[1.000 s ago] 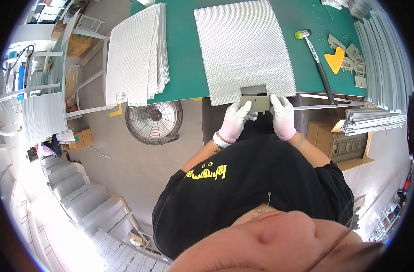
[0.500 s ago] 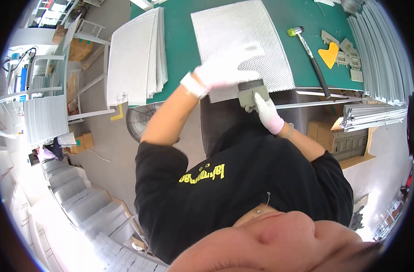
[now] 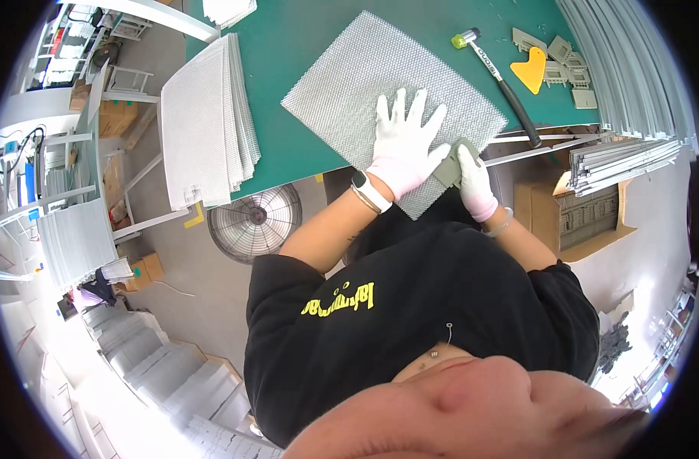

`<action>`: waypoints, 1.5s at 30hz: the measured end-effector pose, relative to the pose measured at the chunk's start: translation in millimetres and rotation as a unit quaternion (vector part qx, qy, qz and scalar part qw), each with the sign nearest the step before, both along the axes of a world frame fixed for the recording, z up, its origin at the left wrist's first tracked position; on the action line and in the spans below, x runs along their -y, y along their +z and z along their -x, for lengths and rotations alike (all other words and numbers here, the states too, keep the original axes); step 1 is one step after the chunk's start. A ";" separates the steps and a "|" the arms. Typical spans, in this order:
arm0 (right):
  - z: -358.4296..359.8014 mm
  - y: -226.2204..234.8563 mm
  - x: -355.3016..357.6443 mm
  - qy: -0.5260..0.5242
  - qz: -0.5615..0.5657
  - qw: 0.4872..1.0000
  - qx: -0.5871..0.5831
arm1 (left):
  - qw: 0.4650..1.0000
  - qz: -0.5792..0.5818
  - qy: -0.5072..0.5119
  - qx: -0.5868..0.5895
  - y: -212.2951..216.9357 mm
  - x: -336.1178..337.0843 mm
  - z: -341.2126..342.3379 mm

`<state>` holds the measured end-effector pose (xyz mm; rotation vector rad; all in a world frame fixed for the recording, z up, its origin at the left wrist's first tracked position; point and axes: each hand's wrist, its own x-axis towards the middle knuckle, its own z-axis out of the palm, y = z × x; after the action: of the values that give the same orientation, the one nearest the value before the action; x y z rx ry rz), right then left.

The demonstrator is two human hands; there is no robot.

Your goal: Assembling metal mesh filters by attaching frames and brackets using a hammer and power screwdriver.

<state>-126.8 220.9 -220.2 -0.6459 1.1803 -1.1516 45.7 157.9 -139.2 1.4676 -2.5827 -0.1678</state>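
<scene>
A: Colours first. The table [image 3: 303, 153] is a deep green, and the mesh sheet [image 3: 388, 84] at upper centre is silvery grey with a fine diamond weave.

B: White gloves on both hands. The left hand [image 3: 405, 145] has a pink cuff, and so does the right hand [image 3: 472, 180], with a small grey-green piece [image 3: 450, 170] between them.

A: Upper left of centre, the stack of mesh sheets [image 3: 204, 122] has the same pale grey grid.

B: Upper right, a mallet [image 3: 496, 73] with a lime-green and white head and black handle, beside a bright yellow scraper [image 3: 533, 69].

A: The sweater [image 3: 441, 306] is black, with yellow print [image 3: 338, 300] on the chest.

B: And a brown cardboard box [image 3: 583, 218] at the right.
</scene>
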 end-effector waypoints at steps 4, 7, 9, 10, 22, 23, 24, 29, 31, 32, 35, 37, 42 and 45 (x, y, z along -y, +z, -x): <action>0.9 17.5 -14.4 -0.023 -0.010 0.998 0.056 | 0.999 -0.021 0.001 -0.028 0.9 -19.4 3.8; -5.5 22.3 -24.5 -0.067 -0.009 0.998 0.015 | 0.999 -0.021 -0.009 -0.045 -2.3 -29.1 4.4; -1.0 10.0 -26.4 -0.076 0.009 0.996 0.050 | 0.998 -0.026 -0.016 -0.047 -0.3 -29.0 5.2; -5.4 13.3 -23.2 -0.095 0.005 0.995 0.029 | 0.999 -0.020 -0.011 -0.034 -1.1 -28.6 6.1; -10.1 5.9 -24.5 -0.051 0.027 0.997 0.044 | 0.999 -0.023 -0.017 -0.023 -0.6 -29.8 2.0; -10.0 5.5 -23.7 -0.057 0.018 0.996 0.059 | 1.000 -0.025 -0.014 -0.012 -0.5 -29.9 2.8; -13.7 4.5 -20.7 -0.059 0.017 0.996 0.059 | 0.999 -0.026 -0.016 -0.011 -1.0 -29.0 2.7; -4.4 26.4 16.5 0.185 -0.081 0.978 0.045 | 0.997 -0.004 -0.076 -0.003 1.3 8.2 -17.1; 0.9 17.2 32.2 0.415 -0.083 0.906 -0.014 | 0.983 0.023 -0.185 0.006 0.6 54.9 -35.7; -1.7 25.9 30.4 0.431 -0.014 0.895 -0.116 | 0.983 0.022 -0.185 0.004 2.2 67.8 -41.9; 28.4 7.6 27.4 0.353 0.223 0.779 -0.467 | 0.982 0.152 -0.101 0.046 20.4 84.8 -37.3; 73.9 -4.3 27.0 0.328 0.145 0.673 -0.646 | 0.986 0.160 -0.042 0.029 43.0 53.5 -18.9; 132.4 -7.1 16.3 0.252 0.123 0.663 -0.694 | 0.872 -0.344 -0.164 -0.309 -35.5 -65.9 -29.1; 68.0 44.9 5.0 0.238 0.286 0.689 -0.622 | 0.694 -0.536 0.015 -0.480 -106.6 -112.6 -27.3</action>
<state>-194.8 215.9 -175.3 -2.3253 1.5429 -0.4820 73.0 270.5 -245.8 1.0340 -1.4529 -2.0504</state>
